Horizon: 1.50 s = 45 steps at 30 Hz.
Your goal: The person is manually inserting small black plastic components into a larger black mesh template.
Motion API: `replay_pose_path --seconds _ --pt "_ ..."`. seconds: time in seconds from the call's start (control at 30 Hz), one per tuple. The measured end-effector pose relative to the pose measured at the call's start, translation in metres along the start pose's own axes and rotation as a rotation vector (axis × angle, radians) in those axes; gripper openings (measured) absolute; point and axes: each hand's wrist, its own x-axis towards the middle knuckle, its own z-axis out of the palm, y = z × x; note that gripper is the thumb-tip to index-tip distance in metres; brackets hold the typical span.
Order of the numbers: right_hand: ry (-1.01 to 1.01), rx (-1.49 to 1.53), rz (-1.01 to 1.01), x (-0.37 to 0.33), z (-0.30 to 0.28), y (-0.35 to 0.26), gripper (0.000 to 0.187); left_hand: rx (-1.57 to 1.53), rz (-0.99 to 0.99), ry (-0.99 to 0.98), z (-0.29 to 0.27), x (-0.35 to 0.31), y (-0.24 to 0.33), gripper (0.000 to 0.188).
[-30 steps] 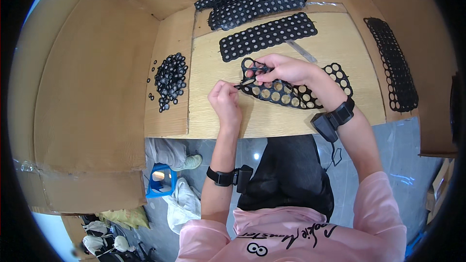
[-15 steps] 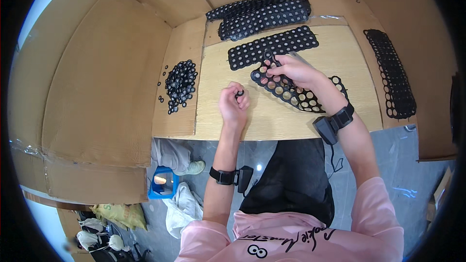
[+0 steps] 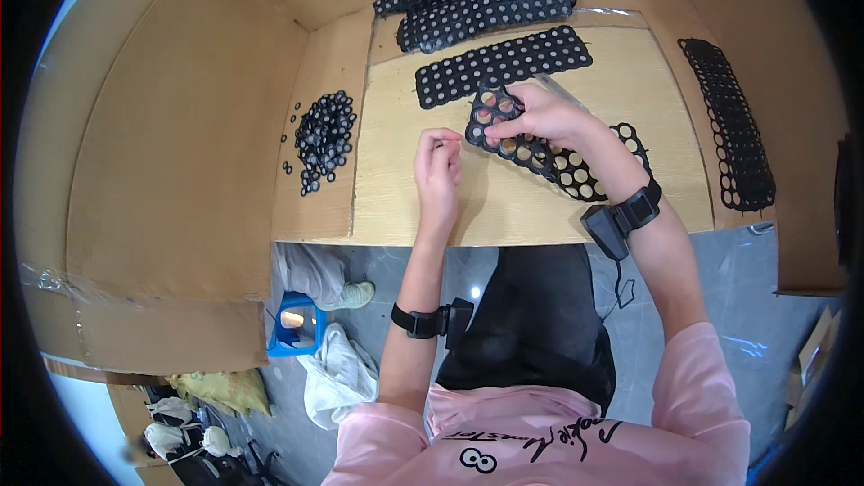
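My right hand (image 3: 547,117) is closed on a black rubber ring mat (image 3: 511,144), a sheet of joined rings with open round holes. Its held end is lifted and bent, while the other end lies on the board under my right forearm. Close to the mat's left edge is my left hand (image 3: 437,171), its fingers curled and the fingertips beside the mat; whatever they hold is hidden. A flat strip of black mat (image 3: 504,65) with pale dots lies just beyond my right hand. To the left sits a pile of small black rings (image 3: 324,139), with several loose ones around it.
Rolled black dotted matting (image 3: 490,11) lies at the back of the pale wooden board (image 3: 396,207). On the right is another black mat strip (image 3: 727,126). Cardboard walls (image 3: 171,144) surround the work surface. A blue stool (image 3: 297,324) and another person's shoe (image 3: 353,295) show below left.
My left hand has turned and moved up toward the mat's edge; the black ring seen in its fingers is now out of sight. My right hand has tilted the mat's lifted end.
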Motion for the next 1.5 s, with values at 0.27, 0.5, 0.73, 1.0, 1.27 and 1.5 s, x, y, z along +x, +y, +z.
replay_pose_path --seconds 0.27,0.5,0.73,1.0,1.27,1.5 --pt "-0.085 -0.058 -0.003 0.005 0.001 0.005 0.029 0.693 0.367 0.102 0.009 -0.01 -0.005 0.011" --pt "-0.098 -0.091 -0.016 0.004 0.007 0.002 0.027 0.772 0.388 0.161 0.012 -0.01 -0.004 0.014" --pt "-0.141 -0.158 -0.017 0.0 0.012 -0.001 0.031 0.527 0.304 0.081 0.001 -0.006 -0.013 0.015" --pt "-0.264 -0.276 -0.061 0.0 0.008 -0.001 0.028 0.44 0.226 -0.021 -0.003 -0.005 -0.012 0.015" --pt "-0.281 -0.171 0.004 -0.002 0.003 -0.001 0.036 0.367 0.081 0.007 -0.003 -0.001 -0.01 0.017" --pt "-0.257 -0.134 0.041 -0.005 -0.002 -0.006 0.038 0.283 0.117 0.126 -0.003 -0.007 -0.002 0.024"
